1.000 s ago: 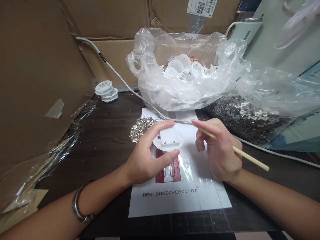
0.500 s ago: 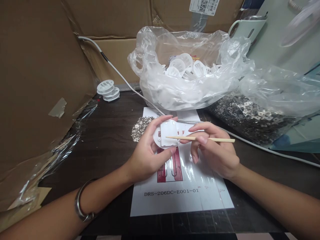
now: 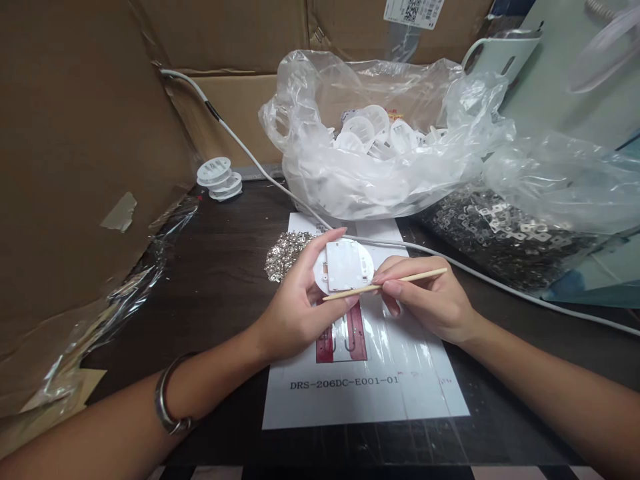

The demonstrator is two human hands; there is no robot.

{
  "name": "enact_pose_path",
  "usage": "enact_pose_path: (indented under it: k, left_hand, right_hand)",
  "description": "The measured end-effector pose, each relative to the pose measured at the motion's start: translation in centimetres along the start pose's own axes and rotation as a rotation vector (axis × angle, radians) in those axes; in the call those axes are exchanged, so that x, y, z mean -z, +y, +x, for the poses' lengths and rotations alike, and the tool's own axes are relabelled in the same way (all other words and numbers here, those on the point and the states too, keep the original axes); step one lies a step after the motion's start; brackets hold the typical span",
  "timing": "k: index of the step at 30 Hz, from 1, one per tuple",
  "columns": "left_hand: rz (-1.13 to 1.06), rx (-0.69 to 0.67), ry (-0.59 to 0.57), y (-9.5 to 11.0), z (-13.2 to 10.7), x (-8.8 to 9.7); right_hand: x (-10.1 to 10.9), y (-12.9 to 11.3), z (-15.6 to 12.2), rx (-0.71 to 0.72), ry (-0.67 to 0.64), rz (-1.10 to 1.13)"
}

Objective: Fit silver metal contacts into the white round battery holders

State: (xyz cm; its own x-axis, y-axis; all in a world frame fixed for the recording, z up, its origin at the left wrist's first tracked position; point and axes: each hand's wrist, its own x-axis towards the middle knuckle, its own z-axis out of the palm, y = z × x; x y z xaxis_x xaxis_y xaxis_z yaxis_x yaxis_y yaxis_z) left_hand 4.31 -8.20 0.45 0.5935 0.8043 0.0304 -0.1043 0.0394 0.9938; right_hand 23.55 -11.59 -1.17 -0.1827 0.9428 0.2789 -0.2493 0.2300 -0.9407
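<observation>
My left hand (image 3: pixel 300 310) grips a round white plastic part (image 3: pixel 345 265) by its left and lower edge, thumb below and fingers behind. A raised square plate covers the middle of that disc. Between the thumb and fingers of my right hand (image 3: pixel 425 297) lies a thin pointed wooden stick (image 3: pixel 415 276). Its tip reaches left across the disc's lower edge, close to my left thumb. The right fingertips are at the disc's right rim; whether they also pinch a small piece is too fine to tell. Beneath both hands lies a printed sheet (image 3: pixel 365 403).
A pile of small metal pieces (image 3: pixel 286 257) sits left of the disc. Behind stands a clear plastic bag (image 3: pixel 380 187) of white discs. More metal pieces fill a bag (image 3: pixel 500 230) at right. Stacked discs (image 3: pixel 220 179) stand back left. A grey cable (image 3: pixel 480 283) crosses the table.
The stick has tilted, its tip dropping from the square plate to the disc's lower edge. My right hand has closed in against the disc's right rim, its fingers more curled.
</observation>
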Motion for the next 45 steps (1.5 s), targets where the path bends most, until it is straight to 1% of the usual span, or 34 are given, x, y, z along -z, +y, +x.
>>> enact_pose_path:
  k: [6,10,13,17,21,23,30,35,39,45]
  left_hand:
    - [0.061,-0.07,0.03,-0.26,-0.05,0.29]
    - [0.005,-0.064,-0.001,-0.22,0.03,0.23]
    - [-0.04,-0.051,-0.023,-0.06,0.17,0.11]
    - [-0.04,-0.076,-0.018,0.02,0.27,0.09]
    - [-0.07,-0.05,-0.061,-0.08,0.14,0.16]
    - [-0.073,-0.053,-0.065,-0.09,0.03,0.12]
    - [-0.086,-0.09,-0.047,0.05,-0.13,-0.31]
    - [-0.079,-0.085,-0.038,0.06,-0.09,-0.44]
    - [-0.095,-0.083,-0.046,0.12,-0.17,-0.52]
    - [-0.076,-0.053,-0.041,0.38,-0.25,-0.45]
  right_hand:
    - [-0.2,-0.1,0.13,0.016,0.013,-0.08]
    - [-0.37,-0.41,0.18,0.043,0.055,-0.182]
    - [-0.5,-0.58,0.22,0.028,0.053,-0.174]
    - [-0.61,-0.61,0.21,0.022,0.039,-0.147]
    - [-0.6,-0.67,0.05,0.04,0.025,-0.189]
    - [-0.6,-0.76,0.0,0.043,0.024,-0.201]
    - [-0.62,-0.76,0.21,0.087,0.08,-0.267]
    - [-0.64,-0.64,0.1,0.07,0.111,-0.258]
    - [-0.68,-0.66,0.04,0.092,0.083,-0.217]
    - [-0.56,-0.56,-0.01,0.045,0.044,-0.153]
